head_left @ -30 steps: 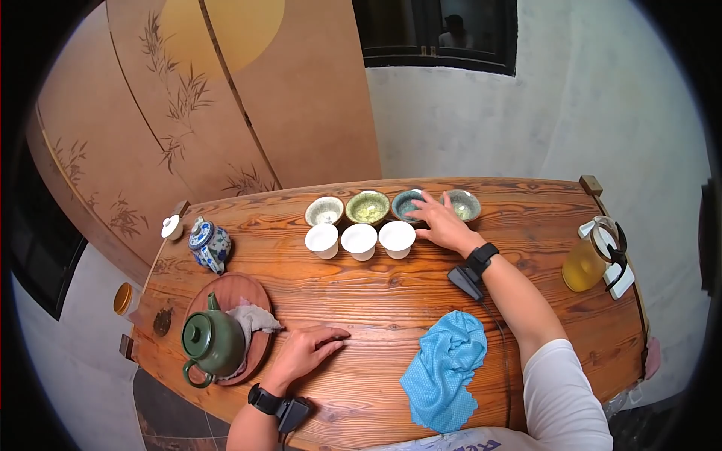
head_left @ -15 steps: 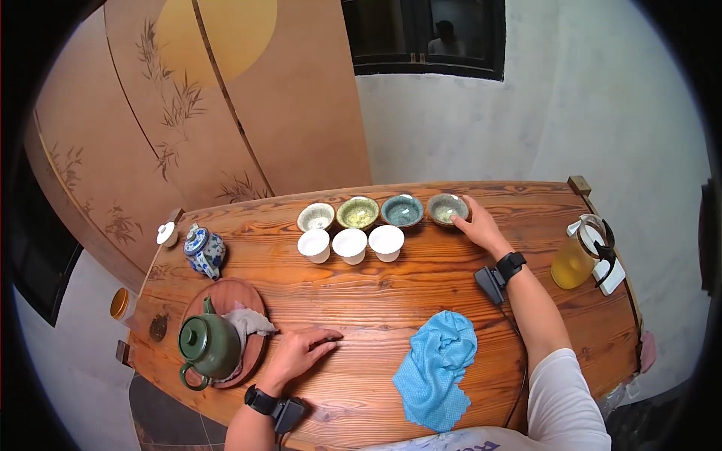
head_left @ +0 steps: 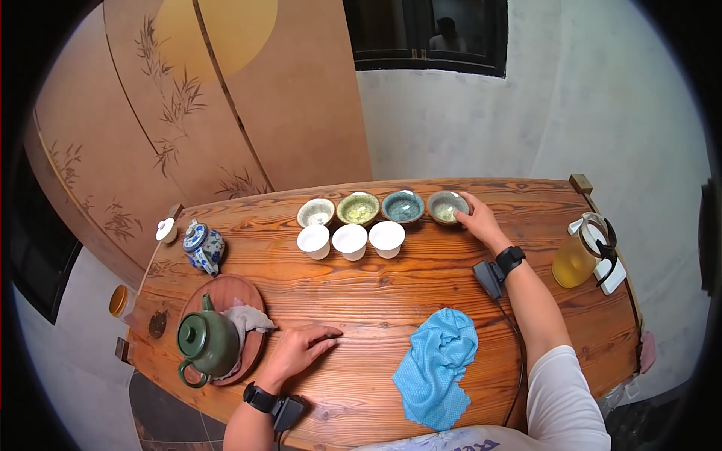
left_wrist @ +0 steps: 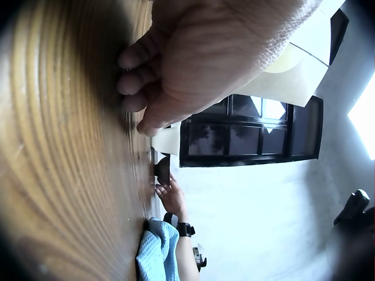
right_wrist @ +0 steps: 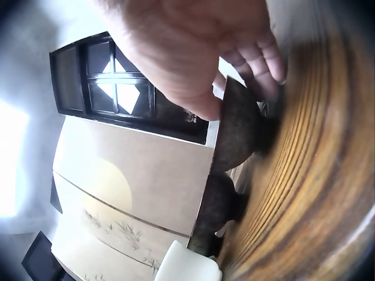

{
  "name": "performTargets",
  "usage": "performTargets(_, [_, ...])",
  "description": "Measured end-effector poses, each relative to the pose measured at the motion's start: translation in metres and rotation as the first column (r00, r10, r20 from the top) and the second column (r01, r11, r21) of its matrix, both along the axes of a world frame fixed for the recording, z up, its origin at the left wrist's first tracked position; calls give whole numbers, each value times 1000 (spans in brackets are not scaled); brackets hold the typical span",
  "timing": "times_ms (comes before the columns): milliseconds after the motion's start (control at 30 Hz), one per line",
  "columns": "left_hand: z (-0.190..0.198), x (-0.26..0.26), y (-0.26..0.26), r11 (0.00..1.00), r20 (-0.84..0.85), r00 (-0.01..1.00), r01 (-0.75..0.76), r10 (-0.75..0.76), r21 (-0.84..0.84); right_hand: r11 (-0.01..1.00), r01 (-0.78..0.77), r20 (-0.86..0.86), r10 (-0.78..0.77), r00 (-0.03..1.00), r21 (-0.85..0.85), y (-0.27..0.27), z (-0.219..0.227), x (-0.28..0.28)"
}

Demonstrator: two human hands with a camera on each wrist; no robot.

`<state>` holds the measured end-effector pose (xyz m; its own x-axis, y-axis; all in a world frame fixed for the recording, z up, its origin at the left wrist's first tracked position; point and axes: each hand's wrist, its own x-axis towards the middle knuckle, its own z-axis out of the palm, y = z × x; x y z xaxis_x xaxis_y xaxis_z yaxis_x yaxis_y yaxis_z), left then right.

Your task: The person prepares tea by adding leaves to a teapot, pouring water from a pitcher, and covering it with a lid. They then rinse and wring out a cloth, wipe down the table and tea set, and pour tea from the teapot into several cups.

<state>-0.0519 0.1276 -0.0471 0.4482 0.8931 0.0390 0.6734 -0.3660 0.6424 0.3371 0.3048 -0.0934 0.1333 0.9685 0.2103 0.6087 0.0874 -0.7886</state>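
At the right end of the back row of cups, my right hand point(head_left: 480, 225) grips the grey crackle-glazed tea cup point(head_left: 445, 207) by its right side. The right wrist view shows the thumb at the near rim of this dark-sided cup point(right_wrist: 234, 129), with the other fingers round behind it. To its left stand a teal cup point(head_left: 403, 208), a green cup point(head_left: 357, 208) and a pale speckled cup point(head_left: 316, 213). Three white cups point(head_left: 350, 240) line up in front of them. My left hand point(head_left: 299, 353) rests on the table with loosely bent fingers, holding nothing.
A green teapot point(head_left: 209, 344) and a grey cloth point(head_left: 252, 319) sit on the round wooden tray point(head_left: 252, 289) at left. Behind them is a blue-and-white pot point(head_left: 204, 248). A blue cloth point(head_left: 436, 368) lies in front. At right stands a glass pitcher point(head_left: 575, 261) of yellow liquid.
My right hand has gone from the teal cup to the grey cup at the right and taken hold of it. The grey cup now sits slightly closer to the teal one. My left hand stays put.
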Motion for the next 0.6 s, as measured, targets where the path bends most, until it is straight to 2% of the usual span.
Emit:
performTargets(100, [0,0,0,1000,13,1000,-9,9,-10,999,-32,-50,30,998,-34,-1,2,-1])
performTargets(167, [0,0,0,999,-4,1000,-31,31,-42,997,69,129,-74,989,45,-11,12,-7])
performTargets(200, [-1,0,0,999,-4,999,-33,32,-40,997,67,129,-72,989,46,-18,16,-12])
performTargets(233, [-2,-1,0,999,5,1000,-22,22,-23,957,88,324,-178,929,275,-27,23,-20])
performTargets(267, [-3,-1,0,1000,14,1000,-11,11,-7,871,55,473,-317,822,488,-34,31,-28])
performTargets(333, [-2,-1,0,1000,17,1000,-16,16,-25,834,-195,482,-95,871,516,-45,51,-47])
performTargets(367, [-2,0,0,999,17,1000,-19,20,-44,809,-338,430,118,895,481,-50,58,-62])
performTargets(400, [-2,0,0,999,18,1000,-15,16,-45,836,-430,395,288,872,340,-59,62,-75])
performTargets(433, [-3,0,0,1000,18,1000,-3,3,-29,814,-489,419,343,840,313,-66,63,-87])
performTargets(467, [-2,-1,0,1000,19,1000,7,-7,-11,823,-538,435,422,795,184,-68,62,-95])
performTargets(533, [2,0,-1,1000,20,1000,6,-6,-12,840,-529,504,405,763,125,-65,50,-105])
performTargets(600, [3,-2,-2,1000,27,1000,5,-4,-20,838,-528,465,416,781,137,-59,40,-108])
